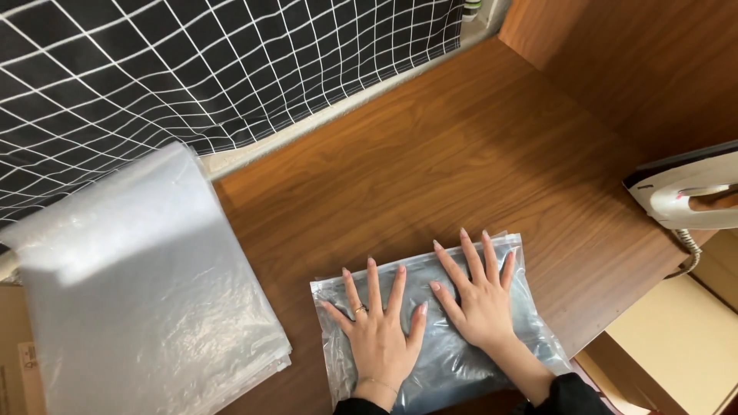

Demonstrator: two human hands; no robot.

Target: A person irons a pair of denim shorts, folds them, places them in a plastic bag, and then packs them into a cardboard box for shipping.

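Hands number two, and both are laid flat, palms down, on one clear plastic bag (442,330) holding a dark folded garment; the left hand (379,327) is spread with fingers open and apart over the bag's left half, a ring being seen on one finger and a thin bracelet at the wrist; the right hand (478,296) is pressed on the bag's right half, its fingers likewise open and fanned toward the bag's far edge; nothing is gripped by either. The bag is lain at the near edge of a brown wooden table (461,154). Left of the bag, just apart from it, one stack of empty clear plastic bags (146,292) is spread, overhanging the table's left side. Beyond the bag, along the table's far edge, one black cloth with a white grid (192,61) is hung. Right of the bag, well apart, one white and grey iron (680,188) is set at the table's right edge, its coiled cord being seen below it. Between bag and iron only bare wood is shown; the bag's near corners are partly hidden by dark sleeves.
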